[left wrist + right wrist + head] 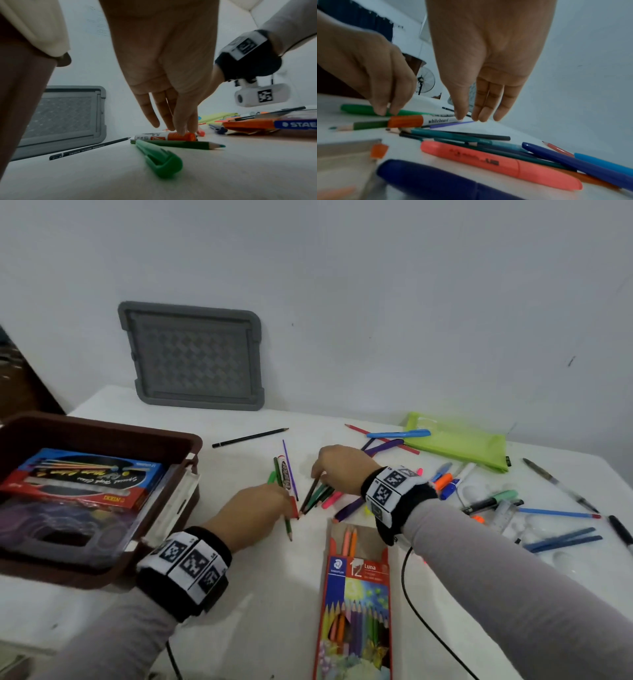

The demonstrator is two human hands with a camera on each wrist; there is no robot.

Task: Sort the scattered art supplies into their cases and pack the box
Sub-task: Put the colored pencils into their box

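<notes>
My left hand [255, 510] reaches down to the white table [260, 604] with fingers extended and close together. Its fingertips [180, 132] press on the orange cap of the whiteboard marker [164, 136]. No finger curls round the marker.

My right hand [342, 469] is positioned just beyond the left hand, over a small bundle of dark green and brown pencils [317, 494]. In the right wrist view its fingers [488, 108] point straight down, held side by side, with the thumb slightly apart. The tips are at the thin purple pencil [447, 124]; I cannot tell whether they touch it.

A green pencil [180, 144] lies directly beside the marker, touching its near side. A green pen [159, 161] lies near it, closer to my left wrist. A black pencil [250, 437] lies apart, toward the wall.

The coloured-pencil case [356, 604] lies open on the table, near my right wrist, with several pencils inside. An orange highlighter [501, 163] and a dark blue pen [576, 161] lie among the loose items on the right.

The brown box [102, 433] stands at the left of the table and contains a blue-and-red packet [85, 481]. The grey lid [193, 356] leans upright against the wall. The green pouch [459, 441] lies flat at the far right.
</notes>
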